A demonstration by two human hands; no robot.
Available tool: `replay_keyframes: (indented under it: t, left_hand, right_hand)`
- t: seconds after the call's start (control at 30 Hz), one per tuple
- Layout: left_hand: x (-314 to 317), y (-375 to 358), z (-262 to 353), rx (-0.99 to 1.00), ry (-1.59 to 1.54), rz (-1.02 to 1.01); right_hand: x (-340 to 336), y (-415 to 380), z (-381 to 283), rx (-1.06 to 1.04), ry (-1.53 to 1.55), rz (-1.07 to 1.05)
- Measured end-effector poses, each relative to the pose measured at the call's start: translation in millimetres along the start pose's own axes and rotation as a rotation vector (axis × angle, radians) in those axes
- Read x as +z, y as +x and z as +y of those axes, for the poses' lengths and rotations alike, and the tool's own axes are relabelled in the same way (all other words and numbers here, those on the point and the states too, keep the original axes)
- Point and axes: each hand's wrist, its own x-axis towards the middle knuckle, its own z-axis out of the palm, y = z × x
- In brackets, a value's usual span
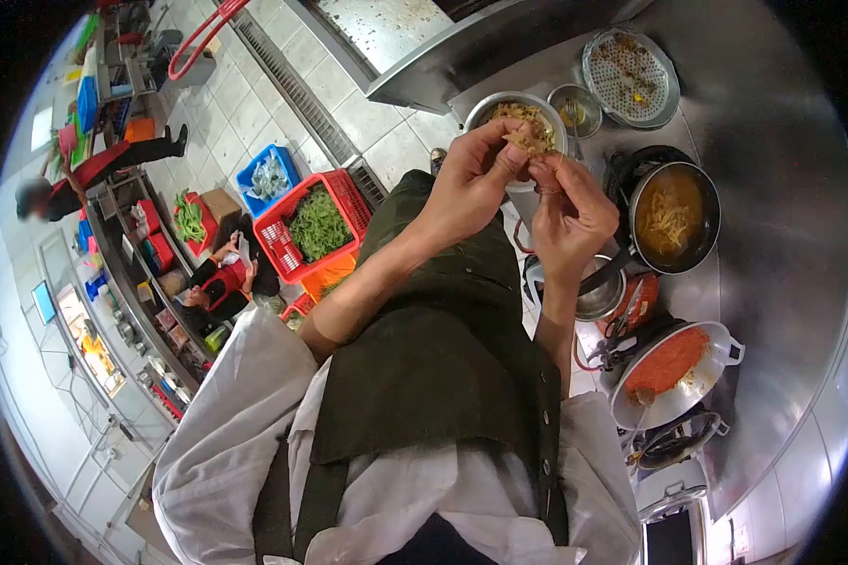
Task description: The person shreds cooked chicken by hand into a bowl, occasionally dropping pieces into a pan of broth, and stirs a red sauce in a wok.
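Note:
My left hand (pixel 476 177) and my right hand (pixel 573 207) meet in front of me, fingertips pinched on a stringy, pale brown piece of cooked meat (pixel 531 141). Its exact kind is hard to make out. Right behind it is a metal bowl (pixel 473 117) holding similar shredded pieces. To the right of my right hand, a dark frying pan (pixel 715 209) contains yellowish-brown liquid with pale strips in it. A small metal bowl (pixel 589 94) with a fork stands beside the larger one.
A perforated tray (pixel 667 66) with food scraps lies at the top right. Lower right, a white pot (pixel 674 407) holds orange-red food. Red crate (pixel 275 235) with leafy greens and blue crate (pixel 283 160) stand on the floor. Two people (pixel 127 155) are on the left.

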Motion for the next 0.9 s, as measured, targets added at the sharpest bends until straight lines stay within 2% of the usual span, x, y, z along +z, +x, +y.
replay_keyframes:
  t: [0.1,0.2,0.27,0.3,0.4,0.53,0.63,0.73,0.83,0.9]
  left_hand:
    - [-5.4,2.7,-10.9,-0.044,-0.159,-0.019]
    - [-2.6,5.9,-8.9,-0.065,-0.295,0.051]
    - [-1.5,8.0,-1.3,-0.074,-0.350,0.140]
    - [-5.3,10.2,3.4,-0.074,-0.374,0.108]
    - [-21.4,14.6,12.4,-0.073,-0.392,0.026]
    - [-20.7,13.3,12.9,-0.122,-0.267,-0.018]
    - [-18.9,12.0,13.1,-0.163,-0.120,-0.119]
    - [-19.9,12.1,10.2,-0.199,-0.046,-0.172]
    - [-21.5,11.8,11.3,-0.245,0.026,-0.184]
    - [-21.6,11.2,10.7,-0.260,0.064,-0.220]
  right_hand:
    - [7.6,-4.2,6.0,0.016,0.113,0.076]
    - [7.3,-7.0,18.2,0.033,0.045,0.072]
    - [9.4,-10.9,17.6,0.186,0.236,0.128]
    - [10.2,-11.2,17.4,0.261,0.332,0.156]
    - [3.6,-3.3,22.1,0.236,0.552,0.221]
    - [-5.2,9.7,2.5,0.264,0.244,0.100]
    - [-6.1,19.4,-2.6,0.110,0.186,-0.062]
    - [-11.8,20.3,-1.4,0.101,0.183,-0.210]
    - [-13.0,18.3,-3.3,0.111,0.103,-0.246]
    - [-17.2,15.9,-5.0,0.047,-0.041,-0.261]
